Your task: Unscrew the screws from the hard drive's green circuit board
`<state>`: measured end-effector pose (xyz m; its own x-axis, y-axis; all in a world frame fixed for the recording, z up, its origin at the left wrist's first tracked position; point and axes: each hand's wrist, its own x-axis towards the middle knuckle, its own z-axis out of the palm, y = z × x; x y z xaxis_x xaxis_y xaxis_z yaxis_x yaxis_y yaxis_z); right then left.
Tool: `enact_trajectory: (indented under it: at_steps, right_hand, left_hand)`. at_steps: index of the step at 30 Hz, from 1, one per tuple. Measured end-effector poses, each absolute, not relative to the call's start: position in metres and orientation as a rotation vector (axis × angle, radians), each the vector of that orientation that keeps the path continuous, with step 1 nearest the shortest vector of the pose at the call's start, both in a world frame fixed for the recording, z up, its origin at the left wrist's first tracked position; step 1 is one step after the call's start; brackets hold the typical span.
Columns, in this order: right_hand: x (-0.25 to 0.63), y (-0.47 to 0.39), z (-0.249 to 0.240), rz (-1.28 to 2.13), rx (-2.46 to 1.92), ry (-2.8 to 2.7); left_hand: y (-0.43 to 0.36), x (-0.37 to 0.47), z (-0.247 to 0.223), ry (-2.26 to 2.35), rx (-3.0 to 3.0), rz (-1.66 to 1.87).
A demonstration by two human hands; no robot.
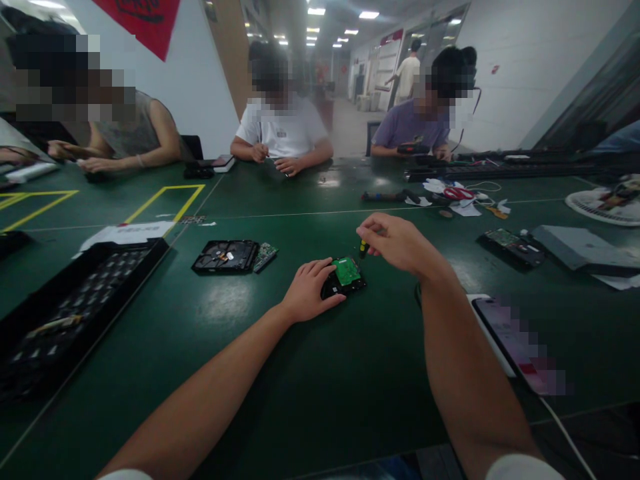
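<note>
Beneath my left hand [313, 291] lies a hard drive [356, 283], black with a green circuit board [346, 271] facing up. The fingers of that hand stretch over its left side and the thumb lies along the near edge. My right hand [397, 243] is closed around a small screwdriver [363, 249] with a yellow and black handle. It hovers just right of the drive's far corner; the screwdriver's tip is too small to make out. To the left sits another black drive casing [227, 256], with a loose circuit board [265, 256] against its right side.
A long black tray [75, 307] stands at the left. On the right are a phone [515, 343] with a cable, another hard drive [513, 247] and a grey box [585, 248]. Scraps and a red-handled item [459, 193] lie farther back. Several people sit across the green table [300, 400].
</note>
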<state>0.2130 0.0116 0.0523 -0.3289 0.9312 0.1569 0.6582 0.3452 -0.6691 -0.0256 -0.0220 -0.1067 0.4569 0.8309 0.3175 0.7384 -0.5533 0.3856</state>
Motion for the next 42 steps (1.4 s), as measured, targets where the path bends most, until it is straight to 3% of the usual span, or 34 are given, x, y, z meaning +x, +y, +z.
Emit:
enact_trajectory:
  at_steps: [20,42]
  right_hand:
    - [0.2143,0.0101,0.0549,0.605,-1.360,-2.181]
    - [0.2130,0.0073,0.0553,0.743,-1.424,-2.066]
  left_hand:
    - [-0.0224,-0.0266,-0.1064,1.367,2.516,0.715]
    - [-0.0231,-0.0266,-0.1042,1.359,2.502,0.725]
